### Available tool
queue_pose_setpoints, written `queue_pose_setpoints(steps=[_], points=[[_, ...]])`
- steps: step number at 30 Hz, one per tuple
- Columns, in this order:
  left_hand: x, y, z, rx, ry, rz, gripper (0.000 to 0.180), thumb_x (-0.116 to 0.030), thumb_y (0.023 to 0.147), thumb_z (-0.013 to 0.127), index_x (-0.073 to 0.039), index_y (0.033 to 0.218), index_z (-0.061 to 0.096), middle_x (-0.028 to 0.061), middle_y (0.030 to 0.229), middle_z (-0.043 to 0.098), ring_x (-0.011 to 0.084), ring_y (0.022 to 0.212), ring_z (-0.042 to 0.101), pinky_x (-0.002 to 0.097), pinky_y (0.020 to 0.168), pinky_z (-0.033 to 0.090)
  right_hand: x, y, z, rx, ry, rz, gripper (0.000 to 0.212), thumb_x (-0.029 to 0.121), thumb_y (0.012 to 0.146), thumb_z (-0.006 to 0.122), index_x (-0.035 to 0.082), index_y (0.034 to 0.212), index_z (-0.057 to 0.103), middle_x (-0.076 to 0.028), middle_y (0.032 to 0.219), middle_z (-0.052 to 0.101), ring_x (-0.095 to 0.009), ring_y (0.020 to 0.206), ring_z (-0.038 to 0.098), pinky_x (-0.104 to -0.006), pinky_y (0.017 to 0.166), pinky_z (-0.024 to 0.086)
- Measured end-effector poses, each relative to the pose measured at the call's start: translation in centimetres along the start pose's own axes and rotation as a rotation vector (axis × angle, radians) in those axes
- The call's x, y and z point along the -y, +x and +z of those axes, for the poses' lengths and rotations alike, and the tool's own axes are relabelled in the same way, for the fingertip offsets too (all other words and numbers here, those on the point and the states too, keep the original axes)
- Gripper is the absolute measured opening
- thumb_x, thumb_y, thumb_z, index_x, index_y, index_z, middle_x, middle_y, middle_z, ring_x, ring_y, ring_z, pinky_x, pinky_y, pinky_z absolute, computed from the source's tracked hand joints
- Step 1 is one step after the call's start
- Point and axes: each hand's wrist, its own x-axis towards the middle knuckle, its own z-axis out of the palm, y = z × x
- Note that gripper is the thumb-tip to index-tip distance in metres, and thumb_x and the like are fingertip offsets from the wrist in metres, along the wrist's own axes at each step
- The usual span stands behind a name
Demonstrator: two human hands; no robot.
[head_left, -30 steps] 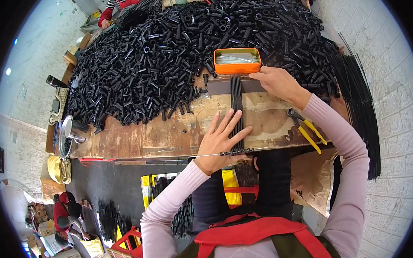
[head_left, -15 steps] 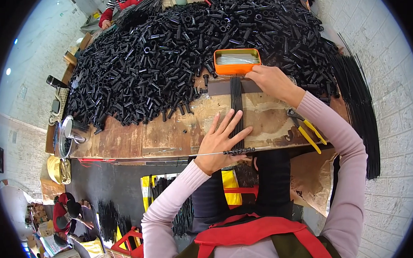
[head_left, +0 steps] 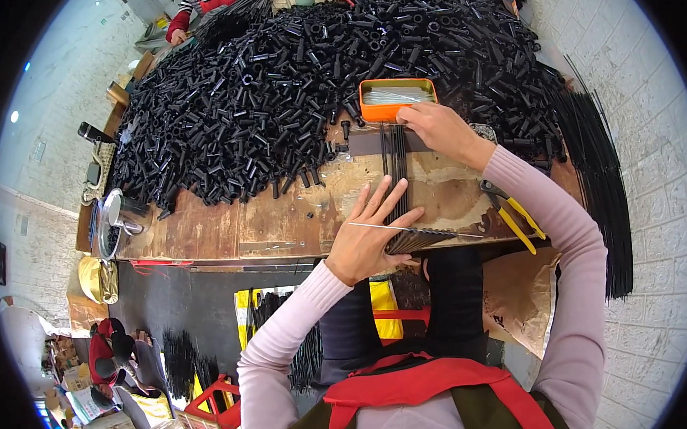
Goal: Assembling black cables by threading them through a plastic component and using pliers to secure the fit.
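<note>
A row of thin black rods (head_left: 398,165) runs from the orange box toward me, past the table's near edge, its far ends fanned apart. My left hand (head_left: 369,232) lies over the rods with fingers spread. A thin metal wire (head_left: 442,232) crosses the near part of the row, passing over the back of that hand. My right hand (head_left: 443,132) pinches at the rods' far ends, just in front of the box; its fingertips partly hide what they grip. Thin silvery wires fill the orange box (head_left: 372,114).
A big heap of black tubular parts (head_left: 287,97) covers the far table. Yellow-handled pliers (head_left: 516,218) lie at the right near edge. Long black rods (head_left: 601,187) hang over the right side. A co-worker (head_left: 207,1) sits at the far left; another person (head_left: 106,357) is at lower left.
My right hand has moved left onto the rods' far ends, and the rods have spread apart there. The metal wire has shifted right and away from me across the row.
</note>
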Motion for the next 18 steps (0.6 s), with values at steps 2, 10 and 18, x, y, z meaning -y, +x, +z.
queue_pose_setpoints(steps=[2, 10, 18], points=[[-0.1, 0.0, -0.1, -0.003, -0.003, -0.008, 0.086, -0.046, 0.065, 0.082, -0.027, 0.142, 0.047, 0.0123, 0.159, 0.024, 0.0347, 0.146, 0.023, 0.0514, 0.118, 0.021, 0.2, -0.4, -0.3, 0.015, -0.091, 0.058, 0.012, 0.007, 0.087, 0.056, 0.005, 0.099, 0.059, -0.013, 0.089, 0.063, -0.033, 0.085, 0.064, -0.0423, 0.071, 0.052], [-0.2, -0.2, -0.2, 0.002, -0.002, -0.024, 0.086, -0.042, 0.065, 0.082, -0.029, 0.142, 0.047, 0.0113, 0.159, 0.025, 0.0331, 0.146, 0.023, 0.0536, 0.117, 0.02, -0.2, -1.3, -2.3, 0.157, -0.16, 0.195, 0.011, 0.006, 0.085, 0.058, 0.003, 0.095, 0.06, -0.012, 0.096, 0.063, -0.032, 0.091, 0.063, -0.0405, 0.075, 0.052], [0.0, 0.0, -0.2, -0.013, -0.022, -0.012, 0.085, -0.042, 0.065, 0.082, -0.028, 0.142, 0.048, 0.0114, 0.158, 0.026, 0.032, 0.145, 0.026, 0.0528, 0.117, 0.021, -0.9, -0.9, -1.2, -0.029, -0.06, -0.002, 0.013, 0.013, 0.087, 0.061, 0.005, 0.096, 0.066, -0.01, 0.089, 0.066, -0.03, 0.087, 0.064, -0.0372, 0.075, 0.053]])
